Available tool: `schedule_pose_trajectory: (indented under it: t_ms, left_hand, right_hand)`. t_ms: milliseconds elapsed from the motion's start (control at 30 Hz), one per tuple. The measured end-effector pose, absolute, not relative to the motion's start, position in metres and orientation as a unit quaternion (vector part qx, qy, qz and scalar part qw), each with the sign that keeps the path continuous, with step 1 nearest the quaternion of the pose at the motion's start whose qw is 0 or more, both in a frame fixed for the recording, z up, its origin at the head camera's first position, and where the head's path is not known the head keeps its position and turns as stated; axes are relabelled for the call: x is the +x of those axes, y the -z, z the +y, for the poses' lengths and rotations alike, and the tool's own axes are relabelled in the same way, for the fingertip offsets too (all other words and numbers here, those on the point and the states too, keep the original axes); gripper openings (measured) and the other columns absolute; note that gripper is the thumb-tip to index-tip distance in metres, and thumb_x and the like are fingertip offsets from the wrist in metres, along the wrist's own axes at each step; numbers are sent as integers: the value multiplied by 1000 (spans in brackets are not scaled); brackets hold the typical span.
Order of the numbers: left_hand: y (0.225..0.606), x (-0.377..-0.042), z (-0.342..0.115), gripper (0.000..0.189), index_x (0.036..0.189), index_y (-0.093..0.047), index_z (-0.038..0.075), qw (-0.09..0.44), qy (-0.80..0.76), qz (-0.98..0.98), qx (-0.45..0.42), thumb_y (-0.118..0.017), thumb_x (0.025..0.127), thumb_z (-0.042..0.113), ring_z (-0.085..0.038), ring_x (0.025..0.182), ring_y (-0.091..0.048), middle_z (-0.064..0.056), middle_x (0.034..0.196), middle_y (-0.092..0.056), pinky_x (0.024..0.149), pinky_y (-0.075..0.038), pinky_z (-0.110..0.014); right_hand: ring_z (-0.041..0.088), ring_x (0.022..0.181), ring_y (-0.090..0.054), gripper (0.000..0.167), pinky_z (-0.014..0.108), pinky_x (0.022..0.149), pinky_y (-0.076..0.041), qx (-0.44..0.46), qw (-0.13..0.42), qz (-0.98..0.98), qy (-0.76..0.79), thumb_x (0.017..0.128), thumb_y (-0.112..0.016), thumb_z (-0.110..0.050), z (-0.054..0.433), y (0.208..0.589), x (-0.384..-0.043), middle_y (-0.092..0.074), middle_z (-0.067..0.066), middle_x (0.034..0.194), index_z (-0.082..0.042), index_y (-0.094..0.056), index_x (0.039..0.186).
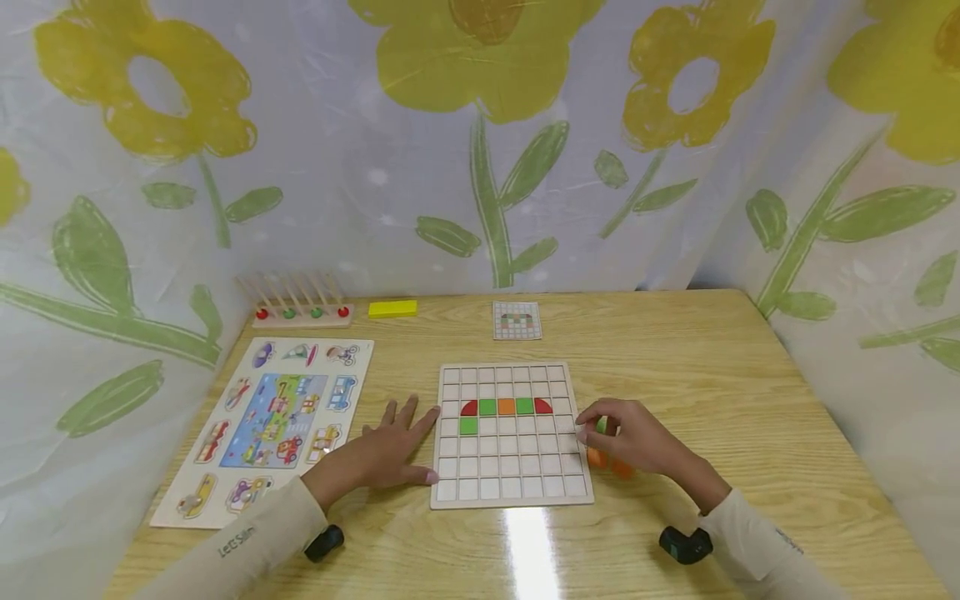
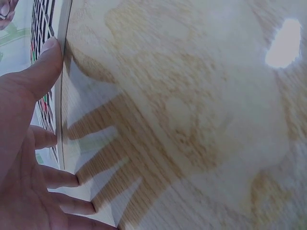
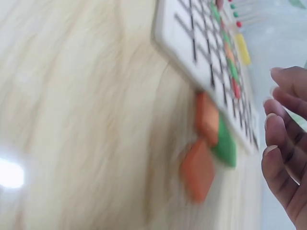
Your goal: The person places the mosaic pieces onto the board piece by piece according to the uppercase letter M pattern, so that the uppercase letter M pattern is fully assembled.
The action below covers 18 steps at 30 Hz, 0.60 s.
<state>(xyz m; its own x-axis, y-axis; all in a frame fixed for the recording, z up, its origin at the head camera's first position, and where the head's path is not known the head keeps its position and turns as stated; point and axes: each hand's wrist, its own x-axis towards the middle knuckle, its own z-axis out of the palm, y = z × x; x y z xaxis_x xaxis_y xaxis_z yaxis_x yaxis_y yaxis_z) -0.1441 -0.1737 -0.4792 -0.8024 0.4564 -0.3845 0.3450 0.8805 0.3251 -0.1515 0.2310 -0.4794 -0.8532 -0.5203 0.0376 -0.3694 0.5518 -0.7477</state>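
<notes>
A wooden grid board [image 1: 501, 468] lies at the centre of the table. A row on it has a red rounded tile [image 1: 469, 407], green tiles, an orange tile [image 1: 506, 406] and another red rounded tile [image 1: 543, 406]. One green tile [image 1: 468, 426] sits below the row's left end. My left hand [image 1: 393, 446] rests spread along the board's left edge, thumb and fingertip touching it. Over the right edge, my right hand [image 1: 633, 435] hovers with loosely bent fingers; nothing shows between them. Beneath it lie orange blocks [image 3: 198, 170] and a green block [image 3: 224, 143].
A small pattern card [image 1: 517, 332] lies behind the board. At left is a vehicle picture puzzle [image 1: 273, 421]. A peg stand with red and green beads [image 1: 302, 317] and a yellow block [image 1: 392, 309] stand at the back edge, before a flowered curtain [image 1: 337, 167].
</notes>
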Motion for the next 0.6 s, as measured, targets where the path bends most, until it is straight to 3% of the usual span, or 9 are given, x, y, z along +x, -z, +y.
schedule_pose_trajectory:
  t_ms: [333,600]
  left_hand:
    - [477,-143,-171,99,162,-19,17,235,-123,941,209,-67,88,62,-60,147,-8,-28,166,-7,100,-29,-81]
    - [478,-143,-172,100,163,-18,17,232,-115,943,211,-66,88,63,-60,147,-8,-28,166,-7,99,-30,-81]
  right_hand:
    - [1,62,-54,20,23,55,-48,-242,96,898,354,90,-76,-27,272,489,-134,-69,-8,90,-12,-76,103]
    - [1,68,-50,28,22,59,-45,-212,103,912,337,87,-79,-37,285,491,-121,-71,-11,93,-18,-77,107]
